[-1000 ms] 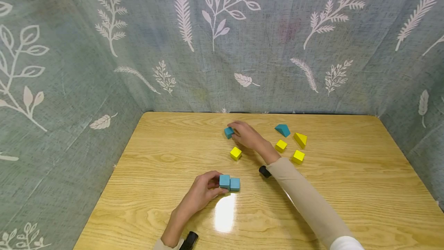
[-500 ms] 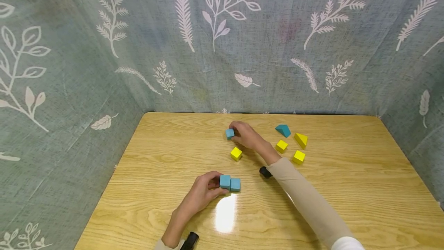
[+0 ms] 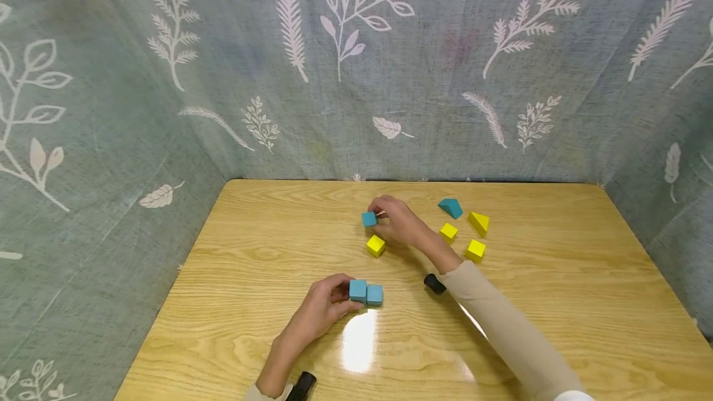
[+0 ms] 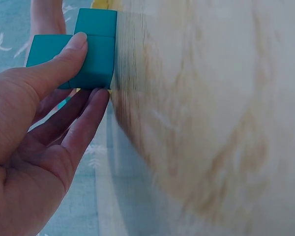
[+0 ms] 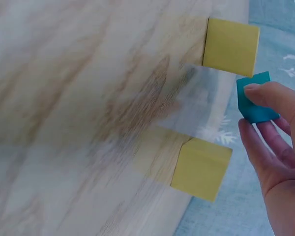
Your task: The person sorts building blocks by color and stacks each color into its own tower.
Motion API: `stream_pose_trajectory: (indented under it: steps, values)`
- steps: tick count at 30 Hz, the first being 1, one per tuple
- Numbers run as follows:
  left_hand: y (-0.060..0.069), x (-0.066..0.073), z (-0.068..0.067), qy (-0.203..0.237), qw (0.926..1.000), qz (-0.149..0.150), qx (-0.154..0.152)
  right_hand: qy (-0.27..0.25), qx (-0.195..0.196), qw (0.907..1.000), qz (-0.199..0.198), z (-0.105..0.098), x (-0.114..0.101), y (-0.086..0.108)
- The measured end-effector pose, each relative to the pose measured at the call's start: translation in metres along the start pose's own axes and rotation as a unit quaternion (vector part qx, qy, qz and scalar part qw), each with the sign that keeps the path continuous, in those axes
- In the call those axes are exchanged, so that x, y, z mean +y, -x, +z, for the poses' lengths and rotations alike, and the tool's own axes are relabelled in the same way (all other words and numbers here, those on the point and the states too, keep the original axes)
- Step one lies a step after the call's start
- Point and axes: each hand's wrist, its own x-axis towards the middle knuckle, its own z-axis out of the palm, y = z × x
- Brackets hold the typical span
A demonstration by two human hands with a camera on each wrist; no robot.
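Two light-blue cubes are stacked (image 3: pixel 358 290), and a third (image 3: pixel 374 295) stands against their right side. My left hand (image 3: pixel 323 309) pinches the stack; in the left wrist view its thumb (image 4: pixel 64 61) lies across the blue faces (image 4: pixel 96 61), other fingers on the far side. Further back, my right hand (image 3: pixel 398 220) grips another blue cube (image 3: pixel 369 219) between thumb and fingers, just behind a yellow cube (image 3: pixel 375 245). From the right wrist, this blue cube (image 5: pixel 258 101) appears raised off the tabletop, beside a yellow cube (image 5: pixel 231 46).
Right of my right hand lie two yellow cubes (image 3: pixel 448 232) (image 3: pixel 475 250), a yellow triangular block (image 3: pixel 479 223) and a blue triangular block (image 3: pixel 450 208). Patterned cloth (image 3: pixel 312 122) hangs behind and beside the wooden table (image 3: pixel 250 252). My right forearm (image 3: pixel 501 320) crosses the table's right half.
My right hand and its blue cube have come slightly nearer, toward the yellow cube. My left hand keeps its hold on the stack. The head view has shifted a little.
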Motion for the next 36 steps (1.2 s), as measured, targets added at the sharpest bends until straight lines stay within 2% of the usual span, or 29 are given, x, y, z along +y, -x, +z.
stream_pose_trajectory:
  steps: [11,19,29,36]
  values:
    - [0.0,0.001,-0.001,0.004,1.0,-0.004,-0.001,-0.036,0.017,0.9992,-0.007,-0.007,-0.015,0.021]
    - [0.0,-0.001,-0.001,0.0,1.0,0.007,0.003,-0.065,0.032,0.9974,-0.006,-0.006,-0.027,0.04]
    - [-0.001,0.001,-0.001,0.008,0.9999,0.005,0.005,-0.117,0.037,0.9924,0.016,-0.002,-0.037,0.064]
    - [-0.001,0.001,-0.001,0.009,0.9999,0.004,0.004,-0.142,0.025,0.9893,0.025,0.004,-0.041,0.081]
